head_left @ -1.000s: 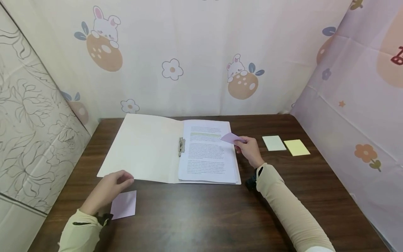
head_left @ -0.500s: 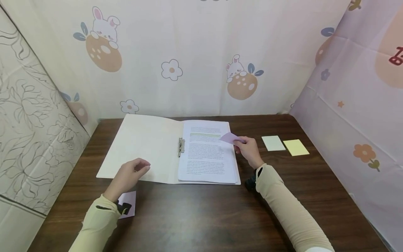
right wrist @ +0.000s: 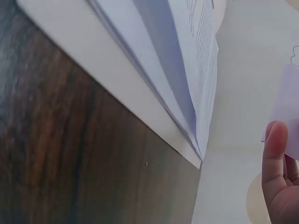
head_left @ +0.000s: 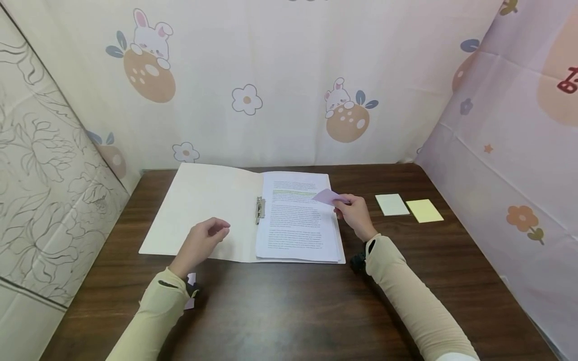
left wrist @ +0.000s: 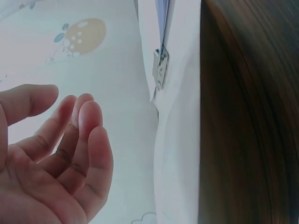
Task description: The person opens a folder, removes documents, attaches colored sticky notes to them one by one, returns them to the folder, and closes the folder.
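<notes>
My right hand (head_left: 355,214) pinches a purple sticky note (head_left: 328,196) by its edge, over the right side of a printed page (head_left: 293,225) that carries a green highlighted line. In the right wrist view, thumb and fingers grip the sticky note (right wrist: 286,105). The page tops a stack of papers in an open white folder (head_left: 198,200) with a metal clip (head_left: 260,210) at its middle. Over the folder's left cover hovers my left hand (head_left: 200,243), fingers loosely curved. Nothing lies between those fingers in the left wrist view, where the left hand (left wrist: 60,163) shows palm up.
A pale green sticky pad (head_left: 392,205) and a yellow one (head_left: 425,211) lie to the right on the dark wooden table (head_left: 280,311). Beneath the left wrist, a purple pad (head_left: 189,304) is mostly covered. Patterned curtains stand behind and at the sides.
My left hand has moved right and forward, from the folder's lower left corner to over its left cover, its wrist now covering most of the purple pad. The right hand has shifted barely left.
</notes>
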